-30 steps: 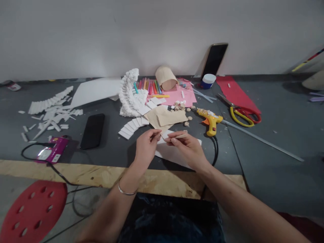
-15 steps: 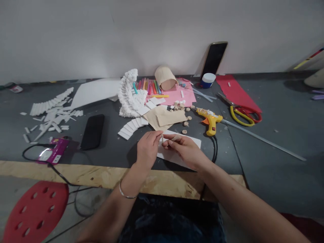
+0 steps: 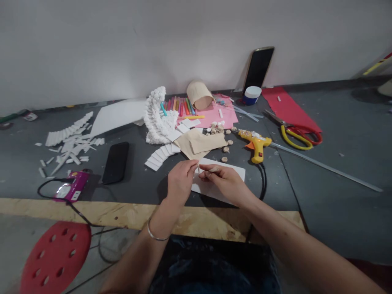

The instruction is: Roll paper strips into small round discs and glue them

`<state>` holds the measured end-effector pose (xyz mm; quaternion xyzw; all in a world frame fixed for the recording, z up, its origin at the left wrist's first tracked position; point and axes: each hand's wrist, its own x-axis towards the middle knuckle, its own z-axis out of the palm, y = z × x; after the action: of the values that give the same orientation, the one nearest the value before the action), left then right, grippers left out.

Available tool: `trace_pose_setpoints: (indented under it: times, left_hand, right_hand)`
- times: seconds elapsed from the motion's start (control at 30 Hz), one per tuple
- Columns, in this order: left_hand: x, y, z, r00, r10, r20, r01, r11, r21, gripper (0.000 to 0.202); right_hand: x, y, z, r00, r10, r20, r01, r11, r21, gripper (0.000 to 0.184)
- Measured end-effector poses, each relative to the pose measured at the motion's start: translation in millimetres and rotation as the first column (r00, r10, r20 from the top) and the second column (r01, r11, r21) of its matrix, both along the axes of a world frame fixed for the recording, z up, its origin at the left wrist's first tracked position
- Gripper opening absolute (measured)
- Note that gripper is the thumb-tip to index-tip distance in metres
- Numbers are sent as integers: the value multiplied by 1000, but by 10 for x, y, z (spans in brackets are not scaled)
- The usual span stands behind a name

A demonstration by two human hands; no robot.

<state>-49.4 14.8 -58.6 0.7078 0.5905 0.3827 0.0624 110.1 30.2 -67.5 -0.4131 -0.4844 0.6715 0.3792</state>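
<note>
My left hand (image 3: 180,183) and my right hand (image 3: 225,182) meet over a white sheet (image 3: 228,168) near the table's front edge. Both pinch a small tan paper strip (image 3: 199,169) between thumb and fingertips; the strip is mostly hidden by the fingers. A bangle sits on my left wrist. Just beyond the hands lie tan paper pieces (image 3: 200,143), a fanned row of white cards (image 3: 161,155) and small rolled tan discs (image 3: 223,131).
A yellow glue gun (image 3: 255,143) lies right of the hands, its black cord running to the edge. Scissors (image 3: 298,134) rest on red paper. A black phone (image 3: 115,162) and purple pack (image 3: 70,187) lie left. White foam model (image 3: 157,118), white scraps (image 3: 69,141), red stool (image 3: 50,259).
My hands have drawn closer together and the tan strip between them looks shorter, more curled up. The camera has tilted slightly; the table's things stay put.
</note>
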Motion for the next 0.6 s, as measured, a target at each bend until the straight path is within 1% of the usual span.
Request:
trace_pose_setpoints:
  times: [0.07,0.23,0.4,0.5,0.6]
  left_hand:
    - [-12,1,1,1000,-14,18,14,1000,-10,16]
    - [-32,6,14,999,-38,15,38,999,-23,19]
    - [-13,14,13,1000,-24,9,24,997,-69,17]
    - [-4,15,7,997,21,72,-13,993,-113,14]
    - [-2,24,18,983,46,178,-14,984,-178,12]
  right_hand:
    - [13,6,2,998,9,56,-12,999,52,19]
    - [51,35,9,986,26,163,-56,983,176,24]
    - [50,27,-6,982,11,188,-57,969,242,31]
    - [37,15,-4,978,-6,210,-46,968,245,31]
    - [32,8,28,977,-12,211,-41,970,241,30]
